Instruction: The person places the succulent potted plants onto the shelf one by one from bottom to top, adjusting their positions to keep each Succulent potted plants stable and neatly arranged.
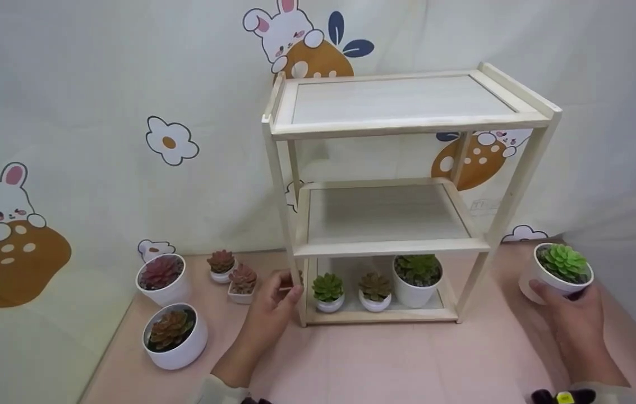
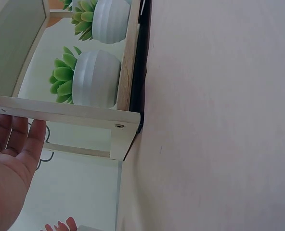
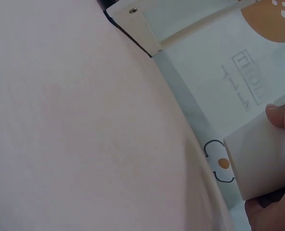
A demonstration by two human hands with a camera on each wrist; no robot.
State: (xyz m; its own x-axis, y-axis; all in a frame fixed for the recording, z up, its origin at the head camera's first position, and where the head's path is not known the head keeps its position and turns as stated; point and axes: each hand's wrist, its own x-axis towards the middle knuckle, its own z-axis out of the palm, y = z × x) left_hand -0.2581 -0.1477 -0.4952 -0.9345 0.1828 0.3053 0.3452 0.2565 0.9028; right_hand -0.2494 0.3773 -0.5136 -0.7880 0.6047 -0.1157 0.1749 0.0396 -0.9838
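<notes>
A light wooden three-tier shelf (image 1: 391,247) stands on the table. My left hand (image 1: 268,314) holds its front left post, thumb on one side and fingers behind, as the left wrist view shows. At the far right, my right hand (image 1: 579,320) grips a bright green potted succulent (image 1: 565,264) by its white pot. In the right wrist view the pot (image 3: 263,154) is lifted off the table. On the bottom tier sit a small green succulent (image 1: 328,289), a small brownish one (image 1: 374,289) and a larger green one (image 1: 418,280).
Left of the shelf are a purple-red succulent (image 1: 162,278) and an orange-brown one (image 1: 175,336) in larger white pots. Two small reddish succulents, one round-potted (image 1: 221,266) and one square-potted (image 1: 243,283), stand nearer the shelf. A patterned curtain (image 1: 99,185) hangs behind the table (image 1: 396,365).
</notes>
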